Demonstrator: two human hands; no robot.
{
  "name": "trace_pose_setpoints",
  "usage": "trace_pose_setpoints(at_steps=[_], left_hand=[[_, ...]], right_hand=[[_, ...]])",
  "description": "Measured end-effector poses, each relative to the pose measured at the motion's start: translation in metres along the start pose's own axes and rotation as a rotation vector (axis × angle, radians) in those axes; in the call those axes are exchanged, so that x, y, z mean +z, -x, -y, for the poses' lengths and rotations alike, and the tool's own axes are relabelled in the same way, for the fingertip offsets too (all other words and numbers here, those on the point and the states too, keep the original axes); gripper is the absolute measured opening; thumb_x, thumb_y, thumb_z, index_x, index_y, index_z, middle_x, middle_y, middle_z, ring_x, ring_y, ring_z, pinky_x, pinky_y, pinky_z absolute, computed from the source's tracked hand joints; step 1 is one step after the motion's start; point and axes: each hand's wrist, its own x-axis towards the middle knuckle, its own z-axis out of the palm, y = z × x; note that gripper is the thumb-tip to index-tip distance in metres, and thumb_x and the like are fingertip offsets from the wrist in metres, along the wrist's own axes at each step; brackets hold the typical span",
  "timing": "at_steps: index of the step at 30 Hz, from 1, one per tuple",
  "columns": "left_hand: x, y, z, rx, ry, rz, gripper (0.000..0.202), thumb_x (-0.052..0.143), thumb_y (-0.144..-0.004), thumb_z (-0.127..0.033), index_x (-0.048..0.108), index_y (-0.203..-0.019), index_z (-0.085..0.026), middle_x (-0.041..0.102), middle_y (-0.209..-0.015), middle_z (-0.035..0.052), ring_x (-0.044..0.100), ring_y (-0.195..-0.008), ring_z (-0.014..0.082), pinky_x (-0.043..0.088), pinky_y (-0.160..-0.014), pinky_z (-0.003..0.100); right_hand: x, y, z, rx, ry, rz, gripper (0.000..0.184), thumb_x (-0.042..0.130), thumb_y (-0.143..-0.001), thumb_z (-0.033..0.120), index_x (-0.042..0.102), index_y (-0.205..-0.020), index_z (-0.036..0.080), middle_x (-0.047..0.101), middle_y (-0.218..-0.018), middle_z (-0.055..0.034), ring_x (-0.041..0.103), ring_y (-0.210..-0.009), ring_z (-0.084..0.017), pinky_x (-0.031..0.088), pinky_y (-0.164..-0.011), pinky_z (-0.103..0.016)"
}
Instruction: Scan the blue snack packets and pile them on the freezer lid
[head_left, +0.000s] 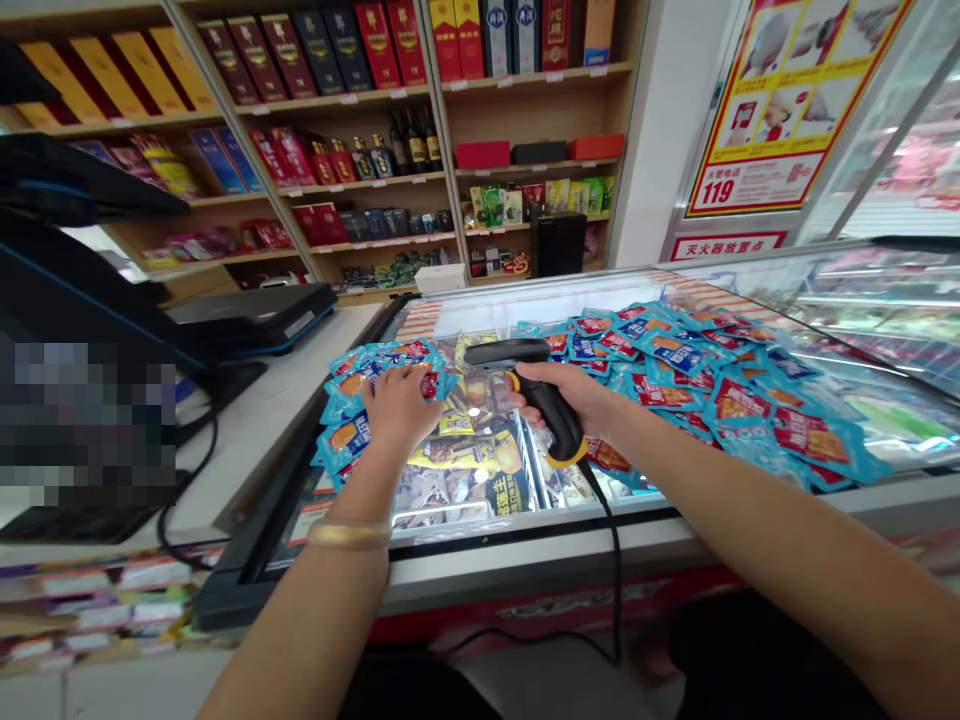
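My right hand [577, 392] grips the handle of a black and yellow barcode scanner [561, 425]. Its head points left, and its cable hangs down over the freezer's front edge. My left hand [403, 408] has its fingers curled over a small blue and red snack packet [448, 385] at the right side of the left pile of packets [349, 435]. The fingertips are partly hidden behind the hand. A larger pile of similar packets [679, 375] spreads over the freezer's glass top, right of the scanner.
Under the glass of the chest freezer [480, 558] lie yellow bags [472, 455]. On the left are a counter [300, 385], a dark scale-like device [262, 315] and a monitor [82, 290]. Shelves [352, 98] with boxes and bottles stand behind; a poster [795, 110] hangs at right.
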Motion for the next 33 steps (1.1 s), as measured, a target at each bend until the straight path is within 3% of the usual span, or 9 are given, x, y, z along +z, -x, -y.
trace_pose_setpoints(at_steps=[6, 9, 12, 15, 17, 21, 25, 28, 33], left_hand=[[0.009, 0.000, 0.008, 0.046, -0.034, 0.132, 0.083, 0.071, -0.063, -0.070, 0.059, -0.133, -0.027, 0.046, -0.152, 0.0173, 0.030, -0.145, 0.0462, 0.016, -0.115, 0.070], [0.011, -0.002, 0.009, 0.031, -0.017, 0.108, 0.077, 0.071, -0.067, -0.066, 0.060, -0.132, -0.027, 0.046, -0.151, 0.0171, 0.029, -0.145, 0.0462, 0.015, -0.116, 0.070], [0.010, -0.003, 0.002, 0.068, 0.051, 0.004, 0.058, 0.071, -0.073, -0.051, 0.064, -0.125, -0.025, 0.048, -0.149, 0.0154, 0.031, -0.145, 0.0427, 0.021, -0.118, 0.065], [0.005, -0.003, -0.020, 0.207, 0.188, -0.132, 0.042, 0.065, -0.081, -0.037, 0.066, -0.120, -0.024, 0.051, -0.145, 0.0129, 0.036, -0.144, 0.0349, 0.030, -0.118, 0.055], [0.003, -0.003, -0.043, 0.277, 0.287, -0.158, 0.038, 0.062, -0.083, -0.034, 0.066, -0.119, -0.024, 0.055, -0.140, 0.0115, 0.041, -0.140, 0.0316, 0.035, -0.116, 0.051], [0.008, -0.004, -0.098, 0.363, 0.438, -0.062, 0.038, 0.061, -0.085, -0.033, 0.065, -0.121, -0.019, 0.060, -0.132, 0.0133, 0.053, -0.128, 0.0279, 0.042, -0.111, 0.047], [0.027, -0.005, -0.145, 0.506, 0.504, 0.025, 0.041, 0.062, -0.086, -0.030, 0.063, -0.124, -0.016, 0.062, -0.129, 0.0143, 0.058, -0.124, 0.0250, 0.046, -0.109, 0.041], [0.045, -0.004, -0.162, 0.557, 0.489, 0.054, 0.043, 0.063, -0.085, -0.030, 0.062, -0.126, -0.017, 0.058, -0.138, 0.0154, 0.054, -0.131, 0.0269, 0.044, -0.112, 0.043], [0.063, -0.001, -0.162, 0.515, 0.409, 0.144, 0.061, 0.063, -0.086, -0.042, 0.051, -0.140, -0.015, 0.044, -0.153, 0.0178, 0.042, -0.142, 0.0320, 0.039, -0.116, 0.047]], right_hand=[[-0.005, -0.002, -0.010, 0.053, -0.022, -0.022, 0.030, 0.074, -0.076, 0.042, 0.060, -0.076, 0.015, 0.056, -0.065, 0.0017, 0.047, -0.049, -0.007, 0.041, -0.043, -0.019], [-0.007, 0.001, -0.011, 0.060, -0.047, -0.043, 0.029, 0.073, -0.078, 0.040, 0.059, -0.076, 0.015, 0.056, -0.065, 0.0015, 0.046, -0.048, -0.007, 0.041, -0.043, -0.019], [-0.008, 0.003, -0.009, 0.053, -0.062, -0.057, 0.025, 0.069, -0.082, 0.038, 0.059, -0.076, 0.015, 0.056, -0.064, 0.0010, 0.044, -0.049, -0.007, 0.042, -0.044, -0.019], [-0.013, 0.008, 0.002, 0.017, -0.064, -0.083, 0.024, 0.067, -0.083, 0.037, 0.060, -0.075, 0.015, 0.056, -0.065, 0.0003, 0.044, -0.049, -0.008, 0.043, -0.044, -0.019], [-0.022, 0.016, 0.014, -0.010, -0.058, -0.116, 0.024, 0.068, -0.083, 0.037, 0.060, -0.075, 0.016, 0.055, -0.066, -0.0004, 0.045, -0.049, -0.008, 0.043, -0.044, -0.019], [-0.053, 0.041, 0.041, -0.104, -0.048, -0.213, 0.021, 0.065, -0.085, 0.036, 0.060, -0.080, 0.016, 0.055, -0.066, -0.0007, 0.045, -0.049, -0.009, 0.042, -0.042, -0.019], [-0.089, 0.068, 0.054, -0.133, -0.027, -0.262, 0.019, 0.066, -0.084, 0.035, 0.058, -0.083, 0.017, 0.054, -0.066, -0.0003, 0.044, -0.049, -0.009, 0.043, -0.041, -0.020], [-0.107, 0.082, 0.052, -0.163, -0.050, -0.299, 0.020, 0.067, -0.083, 0.035, 0.058, -0.084, 0.018, 0.054, -0.067, -0.0004, 0.044, -0.048, -0.009, 0.043, -0.041, -0.020], [-0.111, 0.087, 0.045, -0.143, -0.106, -0.317, 0.019, 0.065, -0.083, 0.035, 0.058, -0.085, 0.018, 0.053, -0.066, -0.0002, 0.043, -0.047, -0.009, 0.042, -0.040, -0.019]])
